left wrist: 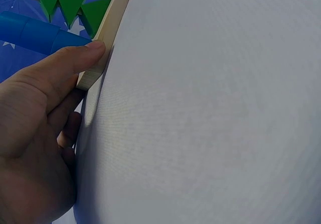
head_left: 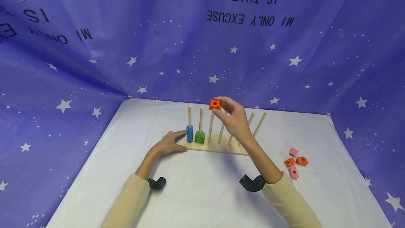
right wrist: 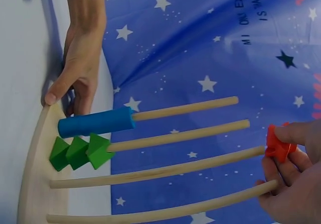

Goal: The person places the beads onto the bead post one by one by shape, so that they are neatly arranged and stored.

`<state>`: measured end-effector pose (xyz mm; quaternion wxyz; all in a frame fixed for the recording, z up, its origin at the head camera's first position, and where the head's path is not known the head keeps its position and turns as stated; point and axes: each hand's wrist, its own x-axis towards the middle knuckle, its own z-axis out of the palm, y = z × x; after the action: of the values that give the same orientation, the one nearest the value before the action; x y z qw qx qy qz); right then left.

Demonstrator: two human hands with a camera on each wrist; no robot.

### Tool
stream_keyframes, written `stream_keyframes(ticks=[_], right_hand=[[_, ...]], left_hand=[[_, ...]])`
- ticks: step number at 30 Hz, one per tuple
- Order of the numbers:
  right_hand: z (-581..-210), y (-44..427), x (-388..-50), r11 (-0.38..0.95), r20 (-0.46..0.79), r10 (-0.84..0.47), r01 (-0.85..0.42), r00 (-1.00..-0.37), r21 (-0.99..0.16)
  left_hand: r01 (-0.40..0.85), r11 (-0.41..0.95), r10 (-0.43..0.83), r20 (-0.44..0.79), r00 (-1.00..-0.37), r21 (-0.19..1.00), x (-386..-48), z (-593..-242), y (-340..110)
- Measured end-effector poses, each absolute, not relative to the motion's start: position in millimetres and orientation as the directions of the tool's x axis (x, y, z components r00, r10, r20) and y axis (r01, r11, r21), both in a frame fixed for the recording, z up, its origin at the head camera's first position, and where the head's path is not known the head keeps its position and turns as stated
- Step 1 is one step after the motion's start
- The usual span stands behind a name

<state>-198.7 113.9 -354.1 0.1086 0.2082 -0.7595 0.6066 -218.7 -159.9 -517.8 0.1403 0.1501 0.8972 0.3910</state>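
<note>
The left hand point(head_left: 169, 143) grips the left end of the board point(head_left: 209, 147), thumb at its near left corner and fingers bent behind it. The board lies nearer the far edge of the tabletop point(head_left: 196, 192) than the near one; if that grip eased, a sideways push on a peg could swing or tip it. Beside the hand stands the blue stack point(head_left: 190, 134), its peg bare above; a fingertip close by could nudge it. The green stack point(head_left: 199, 137) comes next, its pieces turned unevenly.

At the tip of the third peg point(head_left: 210, 129) is the orange block point(head_left: 214, 107), pinched between thumb and fingers of the right hand point(head_left: 235, 120). Whether the tip has entered the hole, I cannot tell; a tilted block could jam or slip off if released misaligned. The fourth peg point(head_left: 221, 133) reaches close to that hand's fingers, so lowering carelessly might bend it.

Toward the tabletop's right edge lie two loose orange blocks point(head_left: 302, 160) and two pink blocks point(head_left: 293, 172), close together; a sweeping sleeve could scatter them.
</note>
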Motion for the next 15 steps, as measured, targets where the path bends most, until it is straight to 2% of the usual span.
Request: stream_keyframes(ticks=[11, 15], right_hand=[[-383.4, 107.8, -203.3, 0.231, 0.336, -0.102, -0.351, -0.936, -0.907], [-404.3, 106.0, -202.7, 0.201, 0.296, -0.077, -0.306, -0.952, -0.931]], left_hand=[[0.179, 0.653, 0.393, -0.127, -0.911, 0.736, -218.8, -517.8, -159.1], [0.176, 0.651, 0.39, -0.126, -0.912, 0.738, -218.2, -516.4, -159.3]])
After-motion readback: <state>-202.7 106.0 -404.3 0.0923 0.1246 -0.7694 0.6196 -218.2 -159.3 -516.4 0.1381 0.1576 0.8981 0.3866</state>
